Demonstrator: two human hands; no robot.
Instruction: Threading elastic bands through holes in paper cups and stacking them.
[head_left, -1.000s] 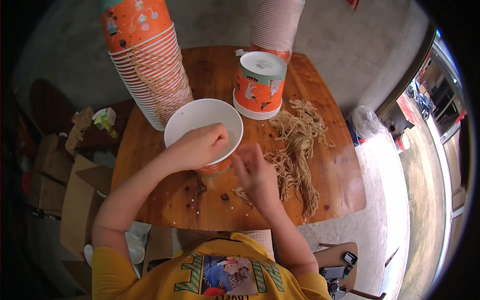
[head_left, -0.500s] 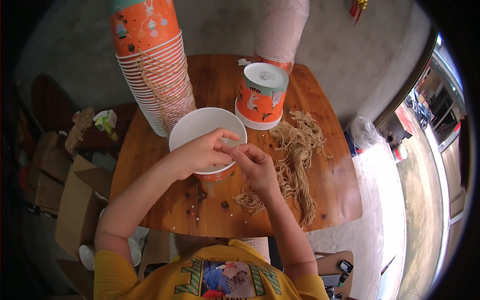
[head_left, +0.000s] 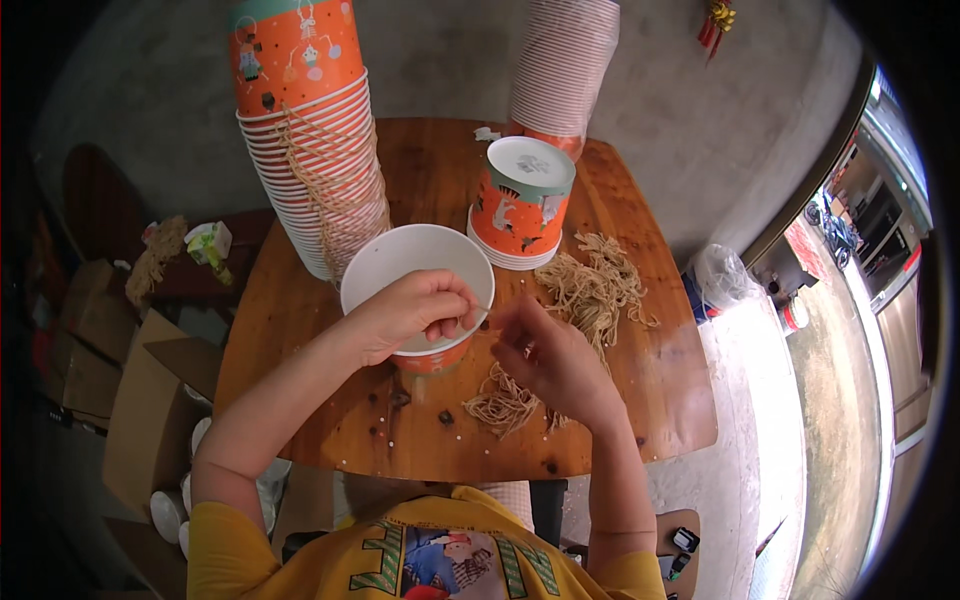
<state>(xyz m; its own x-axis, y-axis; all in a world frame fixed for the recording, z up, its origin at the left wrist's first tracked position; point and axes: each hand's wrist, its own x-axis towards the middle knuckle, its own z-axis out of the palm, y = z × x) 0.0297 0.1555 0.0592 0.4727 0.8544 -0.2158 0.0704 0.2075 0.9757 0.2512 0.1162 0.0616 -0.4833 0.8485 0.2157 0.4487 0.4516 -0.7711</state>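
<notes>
An open paper bucket [head_left: 365, 275], white inside with an orange printed outside, stands upright on the wooden table in front of me. My left hand [head_left: 425, 310] is over its opening, fingers curled and pinched near the right rim. A thin pale strand shows faintly by those fingertips; what they hold is too small to make out. Just right of the rim is my right hand [head_left: 555, 355], apart from the left, its fingers bent and partly smeared by motion. Behind and below it lies a tangled heap of tan string [head_left: 598, 290], partly hidden by my right hand and wrist.
A tall stack of nested orange buckets [head_left: 320, 190], draped with string, rises at the left. Upturned buckets [head_left: 522, 215] stand behind; a wrapped stack [head_left: 565, 70] is farther back. The wooden table [head_left: 350, 430] has a rounded edge. A cardboard box [head_left: 150, 420] sits lower left.
My hands were together at the bucket's right rim. Now my right hand has drawn away to the right and nearer me, and the left fingers have curled in more.
</notes>
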